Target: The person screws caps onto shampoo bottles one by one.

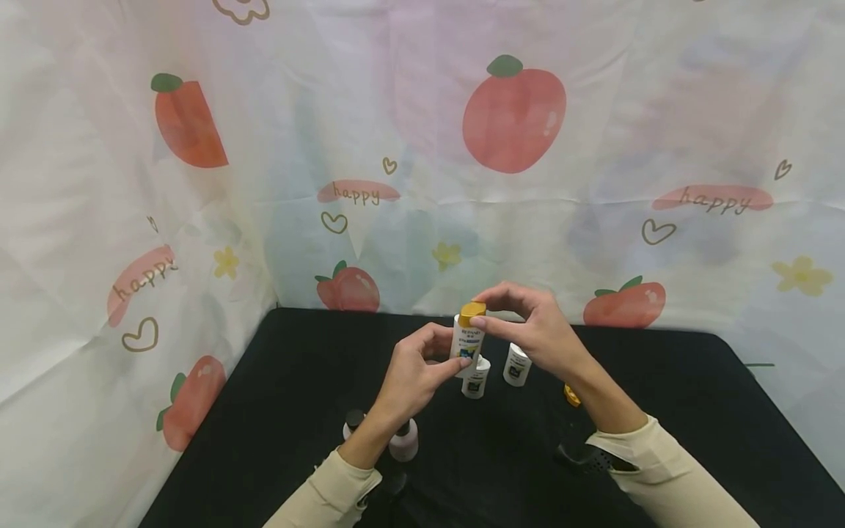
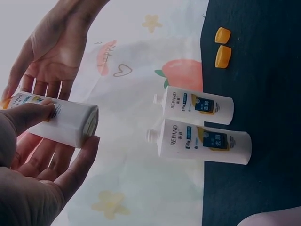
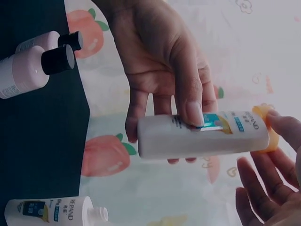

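Note:
Held up above the black table is a small white shampoo bottle with a yellow cap. My left hand grips the bottle's body, thumb across the label and fingers behind it. My right hand pinches the yellow cap between thumb and fingers, and the cap sits on the bottle's top. Behind, two similar white bottles stand upright on the table with bare necks and no caps. Two loose yellow caps lie on the table to the right of them.
Two pinkish bottles with black caps stand at the left of the black table, partly behind my left forearm. A fruit-printed curtain hangs behind and to the left. Some dark object shows by my right sleeve.

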A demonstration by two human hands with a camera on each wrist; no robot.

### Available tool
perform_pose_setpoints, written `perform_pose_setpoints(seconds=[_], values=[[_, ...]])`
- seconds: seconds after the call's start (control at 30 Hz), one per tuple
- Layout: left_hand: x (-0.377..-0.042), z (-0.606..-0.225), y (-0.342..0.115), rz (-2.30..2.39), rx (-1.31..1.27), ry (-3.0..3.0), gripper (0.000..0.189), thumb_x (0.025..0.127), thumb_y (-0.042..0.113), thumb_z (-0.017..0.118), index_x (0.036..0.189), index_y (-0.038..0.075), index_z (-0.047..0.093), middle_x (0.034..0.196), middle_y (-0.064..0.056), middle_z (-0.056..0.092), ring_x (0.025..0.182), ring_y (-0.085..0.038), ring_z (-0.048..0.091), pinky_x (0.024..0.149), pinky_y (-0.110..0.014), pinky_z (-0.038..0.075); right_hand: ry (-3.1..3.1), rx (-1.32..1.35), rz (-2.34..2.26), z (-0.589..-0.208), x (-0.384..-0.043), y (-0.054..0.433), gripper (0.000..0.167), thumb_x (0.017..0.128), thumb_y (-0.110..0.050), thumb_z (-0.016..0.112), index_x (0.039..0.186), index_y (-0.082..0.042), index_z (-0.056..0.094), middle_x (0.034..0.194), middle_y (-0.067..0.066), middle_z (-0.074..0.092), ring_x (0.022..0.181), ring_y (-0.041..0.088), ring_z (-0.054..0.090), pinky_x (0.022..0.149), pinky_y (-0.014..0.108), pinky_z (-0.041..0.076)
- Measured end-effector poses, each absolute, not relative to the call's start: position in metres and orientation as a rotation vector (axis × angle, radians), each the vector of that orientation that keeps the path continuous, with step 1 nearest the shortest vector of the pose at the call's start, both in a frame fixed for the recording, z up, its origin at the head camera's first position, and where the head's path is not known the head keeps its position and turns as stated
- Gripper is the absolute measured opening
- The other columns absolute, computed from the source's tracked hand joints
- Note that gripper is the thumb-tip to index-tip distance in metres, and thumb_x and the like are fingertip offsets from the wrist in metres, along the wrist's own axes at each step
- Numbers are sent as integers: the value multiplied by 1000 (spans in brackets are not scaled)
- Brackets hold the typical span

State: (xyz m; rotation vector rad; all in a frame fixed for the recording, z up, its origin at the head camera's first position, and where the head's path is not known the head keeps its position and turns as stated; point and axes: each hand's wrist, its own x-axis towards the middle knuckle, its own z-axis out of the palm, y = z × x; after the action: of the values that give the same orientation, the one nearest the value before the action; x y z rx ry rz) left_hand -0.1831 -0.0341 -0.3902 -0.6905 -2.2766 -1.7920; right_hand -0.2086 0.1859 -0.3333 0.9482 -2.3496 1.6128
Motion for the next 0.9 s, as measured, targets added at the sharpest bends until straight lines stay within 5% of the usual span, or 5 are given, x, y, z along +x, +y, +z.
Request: perform_pose_setpoints(seconds=[0.9], values=[[-184,-391,-32,-1739,-648,-2290,30,86,15,83,113,15,69,107,-1,74,98,-14,72,90,-44,57,-2350,897,1608,-333,-208,183,22,92,-14,76,113,-18,73,109,0,68,117,18,64,101,30,50]])
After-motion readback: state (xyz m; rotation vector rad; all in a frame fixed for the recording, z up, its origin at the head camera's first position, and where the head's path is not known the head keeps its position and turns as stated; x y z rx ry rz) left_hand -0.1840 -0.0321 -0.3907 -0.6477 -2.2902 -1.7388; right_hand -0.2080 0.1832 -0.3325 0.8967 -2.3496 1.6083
